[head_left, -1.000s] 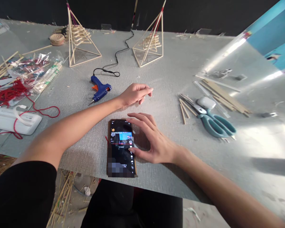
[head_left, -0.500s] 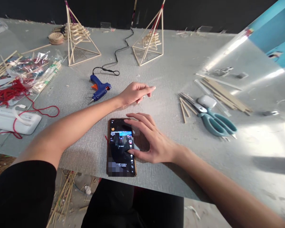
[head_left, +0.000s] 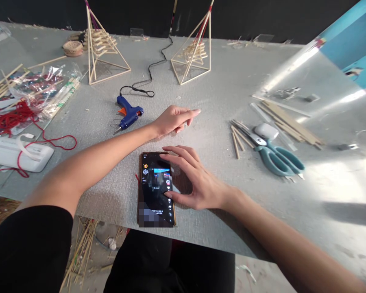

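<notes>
Item: phone (head_left: 155,189). It lies flat near the table's (head_left: 207,93) front edge, long side pointing away from me, dark screen lit with a small video panel and a column of icons down its right side; the lowest strip of the screen is blurred. Its case rim shows orange-brown. Its near end sits just short of the table edge.

My right hand (head_left: 198,183) rests beside the phone on its right, fingers spread wide and holding nothing; the thumb tip touches the screen's right margin, the index finger arches over the top corner.

My left hand (head_left: 173,119) lies on the table beyond the phone, loosely flat, fingers extended toward the right, empty.

Surroundings: blue glue gun (head_left: 126,114) left of the left hand, its black cord (head_left: 152,69) running to the far edge. Teal scissors (head_left: 277,158) and loose wooden sticks (head_left: 238,138) to the right, well apart from the phone. Two stick pyramids (head_left: 105,53) stand at the back. Red string (head_left: 15,118) and a white case (head_left: 18,152) sit at far left.

Open room: bare grey mat between the phone and glue gun, and between my right hand and the scissors.
</notes>
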`<state>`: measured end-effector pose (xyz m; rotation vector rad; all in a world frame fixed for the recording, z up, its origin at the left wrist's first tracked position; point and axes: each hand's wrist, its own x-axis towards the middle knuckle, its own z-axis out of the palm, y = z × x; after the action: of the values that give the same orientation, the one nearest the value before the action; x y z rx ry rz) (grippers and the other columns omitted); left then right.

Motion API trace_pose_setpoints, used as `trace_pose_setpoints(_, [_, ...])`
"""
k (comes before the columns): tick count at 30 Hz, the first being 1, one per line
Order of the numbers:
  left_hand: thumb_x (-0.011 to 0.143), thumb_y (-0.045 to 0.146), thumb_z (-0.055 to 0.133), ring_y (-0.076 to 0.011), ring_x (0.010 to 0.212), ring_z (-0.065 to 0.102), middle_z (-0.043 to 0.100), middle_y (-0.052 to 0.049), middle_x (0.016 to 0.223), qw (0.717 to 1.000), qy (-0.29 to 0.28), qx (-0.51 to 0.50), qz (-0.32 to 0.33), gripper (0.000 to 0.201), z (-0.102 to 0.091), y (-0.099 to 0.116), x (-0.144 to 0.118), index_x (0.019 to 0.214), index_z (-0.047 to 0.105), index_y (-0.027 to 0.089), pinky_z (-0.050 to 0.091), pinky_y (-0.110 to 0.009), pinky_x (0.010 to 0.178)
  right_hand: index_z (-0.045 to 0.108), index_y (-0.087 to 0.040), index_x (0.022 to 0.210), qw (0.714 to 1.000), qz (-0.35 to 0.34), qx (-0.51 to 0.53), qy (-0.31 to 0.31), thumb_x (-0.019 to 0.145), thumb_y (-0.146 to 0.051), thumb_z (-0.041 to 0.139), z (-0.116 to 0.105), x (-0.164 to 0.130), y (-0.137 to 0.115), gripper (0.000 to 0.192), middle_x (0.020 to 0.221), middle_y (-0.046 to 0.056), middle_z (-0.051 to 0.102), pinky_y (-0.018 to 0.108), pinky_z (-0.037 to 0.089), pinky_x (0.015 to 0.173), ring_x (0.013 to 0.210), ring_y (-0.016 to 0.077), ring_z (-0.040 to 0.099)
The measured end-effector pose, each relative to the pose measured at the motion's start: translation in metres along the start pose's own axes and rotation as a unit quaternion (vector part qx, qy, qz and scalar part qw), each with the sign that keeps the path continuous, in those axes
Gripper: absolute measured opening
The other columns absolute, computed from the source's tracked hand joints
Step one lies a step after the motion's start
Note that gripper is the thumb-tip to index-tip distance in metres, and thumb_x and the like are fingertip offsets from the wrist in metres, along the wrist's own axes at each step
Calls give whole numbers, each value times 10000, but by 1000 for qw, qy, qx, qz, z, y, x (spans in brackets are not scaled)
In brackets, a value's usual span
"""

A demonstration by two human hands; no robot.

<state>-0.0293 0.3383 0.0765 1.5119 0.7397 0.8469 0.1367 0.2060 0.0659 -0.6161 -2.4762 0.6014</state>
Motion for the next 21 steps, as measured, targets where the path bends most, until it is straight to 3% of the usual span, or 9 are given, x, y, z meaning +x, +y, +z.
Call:
trace_pose_setpoints(10, [1050,318,546,-62,386,412,328,100,388,999,12,-43,9,442,-1,-2,2,630,563,183,364,-231,516,352,-212,1599,1000,-9,8,0,954,-507,679,-1,0,2,780,1595,187,451,650,409,1208,1478,390,405])
trace_pose_setpoints(14, [1046,273,518,-71,428,474,396,79,400,999,2,-36,31,416,-2,-2,2,651,602,174,438,-228,591,354,-227,1595,1000,-7,11,4,967,-464,655,-2,0,1,736,1584,177,467,652,415,1198,1465,386,421])
trace_pose_setpoints(21, [1003,278,525,-80,571,564,635,-26,667,999,13,-35,9,314,-3,-4,2,736,638,159,352,-211,480,432,-210,1539,999,-16,11,29,993,-404,623,-4,2,0,610,1531,173,533,617,448,1170,1414,358,487])
